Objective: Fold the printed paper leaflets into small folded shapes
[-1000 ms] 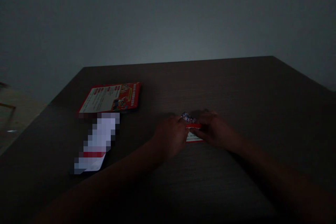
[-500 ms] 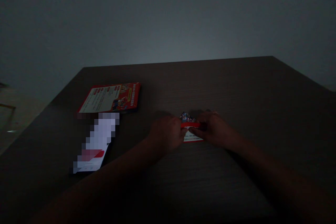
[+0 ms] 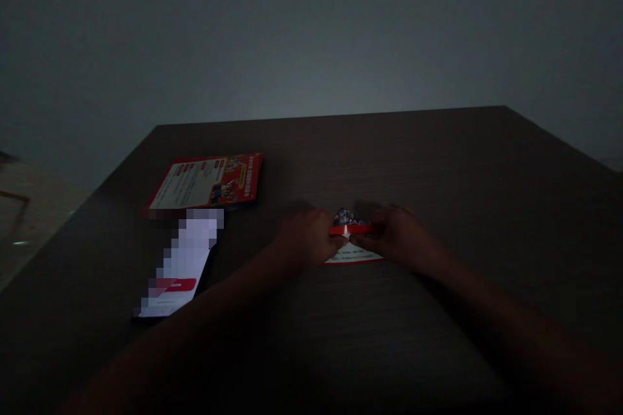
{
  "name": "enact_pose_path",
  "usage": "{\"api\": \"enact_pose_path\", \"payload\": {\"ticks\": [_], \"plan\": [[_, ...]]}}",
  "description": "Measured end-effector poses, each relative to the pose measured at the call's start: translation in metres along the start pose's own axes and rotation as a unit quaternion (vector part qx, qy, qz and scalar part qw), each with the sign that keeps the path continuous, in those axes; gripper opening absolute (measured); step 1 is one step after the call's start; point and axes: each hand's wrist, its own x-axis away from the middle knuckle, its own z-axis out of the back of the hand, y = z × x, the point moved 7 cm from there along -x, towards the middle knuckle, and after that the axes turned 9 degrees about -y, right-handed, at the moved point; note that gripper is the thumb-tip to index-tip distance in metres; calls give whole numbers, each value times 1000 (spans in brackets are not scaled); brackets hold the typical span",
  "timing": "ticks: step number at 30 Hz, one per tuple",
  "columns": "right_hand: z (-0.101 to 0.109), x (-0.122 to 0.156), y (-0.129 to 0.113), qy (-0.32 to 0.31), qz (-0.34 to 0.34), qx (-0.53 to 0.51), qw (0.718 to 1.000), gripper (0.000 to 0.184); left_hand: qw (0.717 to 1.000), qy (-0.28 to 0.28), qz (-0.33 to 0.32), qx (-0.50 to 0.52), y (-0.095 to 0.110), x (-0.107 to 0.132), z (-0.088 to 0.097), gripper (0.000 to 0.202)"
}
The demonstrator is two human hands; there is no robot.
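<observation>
A printed leaflet [image 3: 357, 251], white with a red edge, lies on the table between my hands. A raised red strip [image 3: 360, 229] runs across it, with a bright white patch near its middle. Behind the strip, a dark patterned part [image 3: 346, 216] of the paper sticks up to a point. My left hand [image 3: 311, 237] is closed and pinches the strip's left end with thumb and fingers. At the right end, my right hand [image 3: 399, 237] pinches the same strip, its thumb pointing inward. Both hands cover the sides of the leaflet.
Left of my hands lies a lit phone [image 3: 187, 262], its screen partly pixelated. Behind the phone rests a stack of red-and-white printed sheets or booklets [image 3: 207, 183]. The dark wooden table [image 3: 389, 149] reaches back to a grey wall [image 3: 365, 26]. The room is dim.
My left hand has shifted slightly left, and more of the leaflet's white lower part shows. A bright white patch now stands out on the red strip. Phone and stack stay in place.
</observation>
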Motion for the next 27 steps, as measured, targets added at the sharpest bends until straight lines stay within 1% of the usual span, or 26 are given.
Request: {"api": "enact_pose_path", "payload": {"ticks": [4,9,12,18,20,22,25,27], "plan": [[2,1,7,-12,-35,-7,999,32,1000,-13,15,-7,-3,-1,0,39],[0,4,18,-54,-87,-41,994,28,999,-27,16,-15,-6,-2,2,37],[0,4,22,-63,-100,-49,992,30,999,-45,16,-10,-9,-3,1,37],[1,6,25,-77,-117,-54,989,29,998,-57,16,-10,-17,-4,1,40],[2,6,28,-77,-122,-62,988,29,997,-76,15,-7,-22,-4,-1,42],[3,7,31,-79,-127,-70,986,29,997,-82,13,4,-26,-5,-2,45],[2,9,37,-92,-145,-85,981,28,995,-95,10,16,-32,-6,-5,47],[1,10,40,-103,-157,-96,977,27,995,-94,9,21,-35,-7,-5,48]]}}
